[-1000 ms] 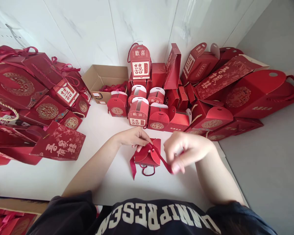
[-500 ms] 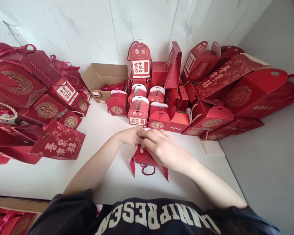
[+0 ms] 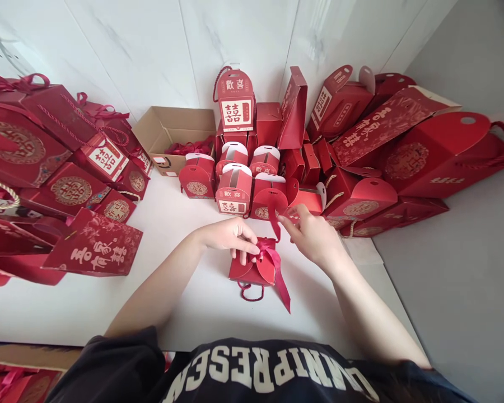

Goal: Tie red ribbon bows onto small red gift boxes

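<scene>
A small red gift box (image 3: 248,272) rests on the white tabletop, with two rounded flaps folded over its top and a dark red cord handle (image 3: 252,298) at its near side. Dark red satin ribbon (image 3: 282,282) is knotted on top, one tail trailing down to the right. My left hand (image 3: 235,238) pinches the ribbon at the knot with thumb and fingers. Up and to the right of the box, my right hand (image 3: 315,235) has its fingertips on the other ribbon tail (image 3: 274,217), which sticks upward in front of a standing box.
Several small red boxes (image 3: 234,190) stand in rows behind my hands. An open cardboard carton (image 3: 151,126) with red ribbons inside sits at the back wall. Larger red boxes are stacked left (image 3: 93,243) and right (image 3: 437,151), beside a grey side wall (image 3: 457,268).
My hands were together over the box top. Now my right hand has drawn away up and right with a ribbon tail, while my left hand stays at the knot, and the box top shows.
</scene>
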`<state>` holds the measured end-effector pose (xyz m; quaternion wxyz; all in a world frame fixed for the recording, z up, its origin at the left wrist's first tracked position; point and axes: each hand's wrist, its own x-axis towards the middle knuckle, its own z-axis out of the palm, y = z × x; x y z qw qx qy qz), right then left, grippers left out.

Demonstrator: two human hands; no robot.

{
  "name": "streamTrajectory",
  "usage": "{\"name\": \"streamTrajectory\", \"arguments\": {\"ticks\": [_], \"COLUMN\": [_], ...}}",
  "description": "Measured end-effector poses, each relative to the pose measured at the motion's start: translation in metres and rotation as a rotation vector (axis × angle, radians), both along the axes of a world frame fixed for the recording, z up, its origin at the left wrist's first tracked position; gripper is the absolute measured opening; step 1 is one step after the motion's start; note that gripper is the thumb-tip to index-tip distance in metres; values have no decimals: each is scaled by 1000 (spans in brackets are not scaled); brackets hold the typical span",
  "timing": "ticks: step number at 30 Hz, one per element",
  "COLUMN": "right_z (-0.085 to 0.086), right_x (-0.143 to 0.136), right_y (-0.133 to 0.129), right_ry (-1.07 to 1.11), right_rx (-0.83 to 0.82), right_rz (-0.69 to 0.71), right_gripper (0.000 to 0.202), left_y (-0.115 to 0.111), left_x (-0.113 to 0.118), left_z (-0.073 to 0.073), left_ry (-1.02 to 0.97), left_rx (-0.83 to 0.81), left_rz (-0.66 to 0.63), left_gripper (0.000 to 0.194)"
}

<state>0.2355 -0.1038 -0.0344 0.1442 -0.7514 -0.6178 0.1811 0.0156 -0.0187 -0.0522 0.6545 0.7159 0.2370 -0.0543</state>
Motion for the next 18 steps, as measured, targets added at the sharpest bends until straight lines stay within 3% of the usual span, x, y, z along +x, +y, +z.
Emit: {"name": "streamTrajectory", "arguments": {"ticks": [3, 8, 11, 14, 18], "right_z": [-1, -9, -10, -4, 10], "right_x": [5, -4, -10, -9, -3], "right_y": [-15, -40, -44, -42, -38], "right_ry": [67, 197, 141, 228, 537], "right_rx": [15, 208, 283, 208, -36], "right_rz": [44, 425, 497, 482, 471], "right_gripper": [35, 22, 10, 12, 23], "left_y": [1, 1, -1, -1, -1], "left_x": [0, 1, 1, 1, 2], "left_z": [0, 1, 2, 2, 1], "left_ry": [3, 13, 16, 11, 12], "left_rx": [-7, -43, -37, -39, -58], "left_rz": [7, 14, 32, 49, 59], "left_gripper": [26, 26, 25, 27, 32]}}
